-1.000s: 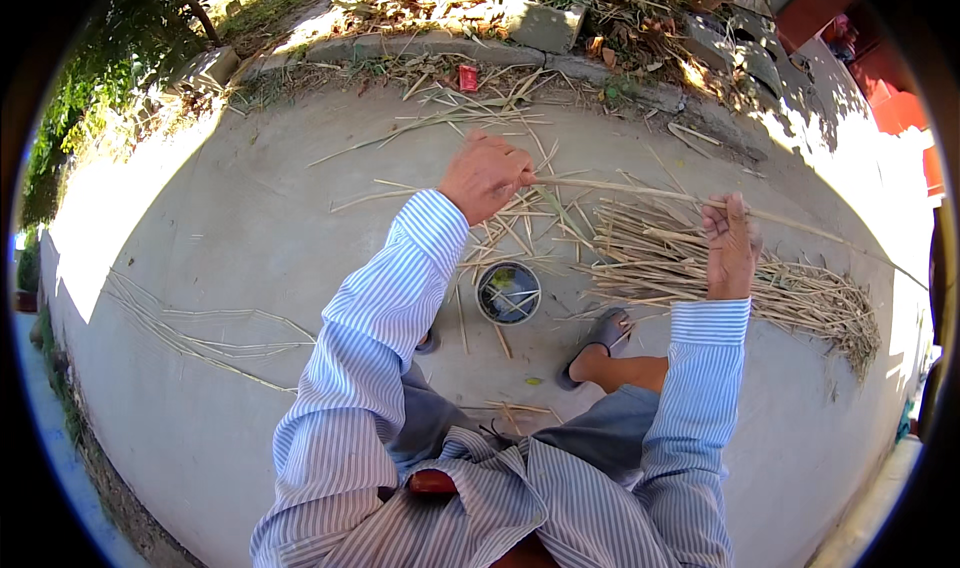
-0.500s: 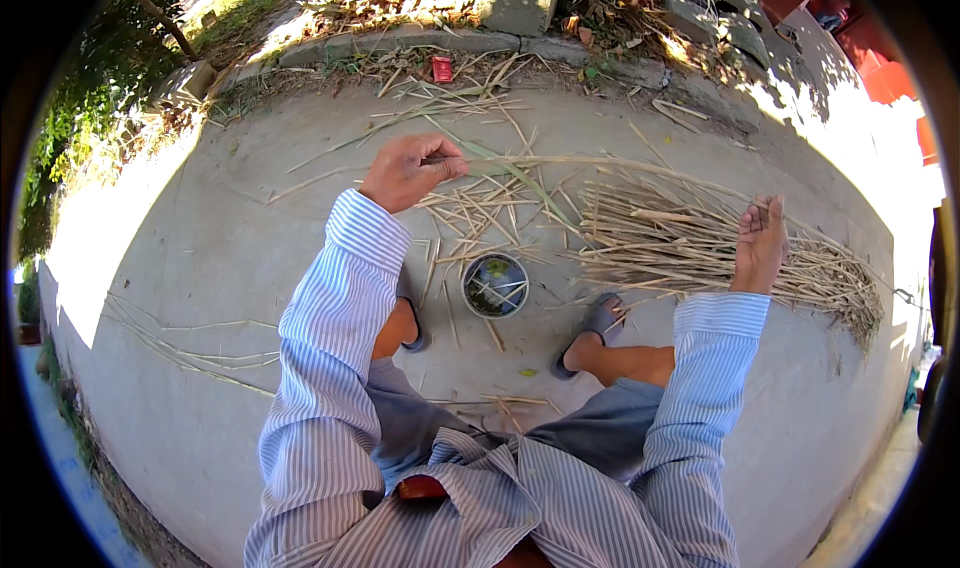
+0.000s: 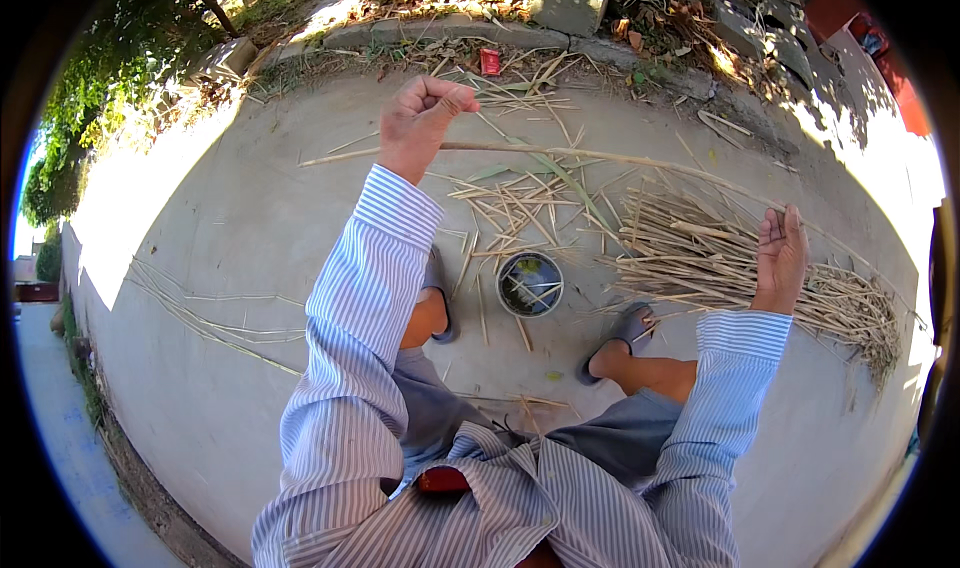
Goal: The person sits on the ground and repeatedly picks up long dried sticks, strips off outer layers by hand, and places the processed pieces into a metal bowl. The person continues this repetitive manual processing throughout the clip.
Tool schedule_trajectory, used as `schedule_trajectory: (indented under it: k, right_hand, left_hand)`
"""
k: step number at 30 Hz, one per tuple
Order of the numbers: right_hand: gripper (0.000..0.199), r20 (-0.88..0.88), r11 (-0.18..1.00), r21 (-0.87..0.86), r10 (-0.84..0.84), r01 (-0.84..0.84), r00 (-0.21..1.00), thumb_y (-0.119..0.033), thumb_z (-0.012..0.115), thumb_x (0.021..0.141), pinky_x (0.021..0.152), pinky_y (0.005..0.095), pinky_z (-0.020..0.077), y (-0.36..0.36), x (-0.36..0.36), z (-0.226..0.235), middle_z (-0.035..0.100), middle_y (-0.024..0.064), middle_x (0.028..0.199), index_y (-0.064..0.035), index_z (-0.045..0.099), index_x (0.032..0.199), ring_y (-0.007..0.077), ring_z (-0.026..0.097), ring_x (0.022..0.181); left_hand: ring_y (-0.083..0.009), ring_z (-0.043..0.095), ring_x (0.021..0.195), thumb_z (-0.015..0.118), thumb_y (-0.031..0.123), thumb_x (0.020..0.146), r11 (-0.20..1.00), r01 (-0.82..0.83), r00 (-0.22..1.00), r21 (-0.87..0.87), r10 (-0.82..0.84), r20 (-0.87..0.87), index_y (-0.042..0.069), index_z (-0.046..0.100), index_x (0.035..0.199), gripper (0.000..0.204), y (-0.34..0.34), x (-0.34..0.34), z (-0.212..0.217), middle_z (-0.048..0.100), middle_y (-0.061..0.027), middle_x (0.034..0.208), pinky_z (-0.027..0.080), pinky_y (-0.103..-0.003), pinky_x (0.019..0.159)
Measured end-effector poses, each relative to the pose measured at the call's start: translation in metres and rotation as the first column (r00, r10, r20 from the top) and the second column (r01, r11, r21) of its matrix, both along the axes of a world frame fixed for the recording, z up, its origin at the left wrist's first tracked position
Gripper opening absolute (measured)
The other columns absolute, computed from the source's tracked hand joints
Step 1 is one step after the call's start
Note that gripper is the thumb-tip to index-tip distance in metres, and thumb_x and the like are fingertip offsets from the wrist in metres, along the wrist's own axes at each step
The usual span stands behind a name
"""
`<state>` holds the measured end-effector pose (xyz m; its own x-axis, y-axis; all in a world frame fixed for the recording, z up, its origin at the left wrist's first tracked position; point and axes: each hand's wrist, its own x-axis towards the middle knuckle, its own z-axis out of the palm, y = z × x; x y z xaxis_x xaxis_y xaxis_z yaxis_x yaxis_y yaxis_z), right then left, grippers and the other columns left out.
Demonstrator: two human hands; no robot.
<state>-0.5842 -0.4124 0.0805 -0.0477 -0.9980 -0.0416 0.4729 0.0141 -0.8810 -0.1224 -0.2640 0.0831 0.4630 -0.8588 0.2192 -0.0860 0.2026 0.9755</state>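
Note:
A long, dry, tan stalk (image 3: pixel 620 158) stretches between my two hands, bending gently down to the right. My right hand (image 3: pixel 782 253) grips it near its right end between thumb and fingertips. My left hand (image 3: pixel 420 128) is closed in a pinch above the stalk, which passes behind the wrist. Whatever sits in that pinch, if anything, is too small to see. Below my right hand lies a big bundle of dry stalks (image 3: pixel 690 258). A round bowl (image 3: pixel 530 311), holding dark liquid and a few short pieces, stands on the concrete between my feet.
Short cut stalk pieces (image 3: pixel 515 208) litter the concrete beyond the bowl, with a green leaf strip (image 3: pixel 578 186) among them. Several thin long stalks (image 3: pixel 200 313) lie at left. A red packet (image 3: pixel 490 62) rests near the stone kerb (image 3: pixel 440 33). My slippered feet flank the bowl.
My left hand has risen away from the stalk, which it was touching with its fingertips. My right hand keeps the stalk's right end. The whole view has shifted slightly.

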Motion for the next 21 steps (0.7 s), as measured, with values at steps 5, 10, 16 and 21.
schedule_trajectory:
  k: [5, 10, 16, 21]
  right_hand:
    - [0.015, -0.038, 0.997, 0.005, -0.080, 0.081, 0.996, -0.013, 0.066, 0.088, 0.065, 0.0235, 0.0544, -0.005, -0.006, -0.003, 0.066, 0.0080, 0.090, -0.0026, 0.060, 0.097, 0.0164, 0.065, 0.079]
    - [0.018, -0.106, 0.991, 0.034, -0.127, 0.131, 0.986, -0.016, 0.069, 0.086, 0.063, 0.0231, 0.0545, 0.000, -0.001, 0.001, 0.066, 0.0070, 0.085, -0.0042, 0.060, 0.095, 0.0158, 0.066, 0.077]
    - [0.026, -0.172, 0.997, 0.008, -0.068, 0.071, 0.983, -0.023, 0.072, 0.085, 0.058, 0.0225, 0.0534, 0.008, 0.027, 0.002, 0.065, 0.0080, 0.079, -0.0049, 0.054, 0.087, 0.0143, 0.065, 0.067]
    - [0.031, -0.187, 0.999, 0.030, 0.041, -0.036, 0.982, -0.027, 0.072, 0.084, 0.057, 0.0234, 0.0519, 0.026, 0.075, 0.003, 0.064, 0.0104, 0.078, -0.0022, 0.053, 0.088, 0.0155, 0.064, 0.066]
  left_hand:
    - [-0.0202, 0.063, 0.076, 0.070, 0.028, 0.084, 0.969, -0.200, 0.603, 0.146, 0.004, 0.798, 0.004, 0.064, 0.084, 0.025, 0.006, 0.029, -0.010, 0.068, -0.0072, 0.080, 0.043, -0.034, 0.079]
    - [-0.0258, 0.061, 0.083, 0.070, 0.037, 0.080, 0.995, 0.017, 0.537, 0.097, -0.091, 0.839, 0.006, 0.065, 0.085, 0.032, 0.006, 0.001, -0.014, 0.066, -0.0078, 0.082, 0.040, -0.038, 0.078]
    - [-0.0254, 0.062, 0.082, 0.078, 0.028, 0.070, 0.978, 0.195, 0.437, -0.075, -0.018, 0.899, 0.006, 0.065, 0.092, 0.034, -0.010, -0.078, -0.013, 0.067, -0.0076, 0.087, 0.044, -0.037, 0.072]
    - [-0.0250, 0.062, 0.073, 0.079, 0.021, 0.068, 0.955, 0.213, 0.520, -0.206, 0.068, 0.851, 0.006, 0.066, 0.090, 0.030, -0.024, -0.122, -0.012, 0.067, -0.0074, 0.081, 0.045, -0.036, 0.065]
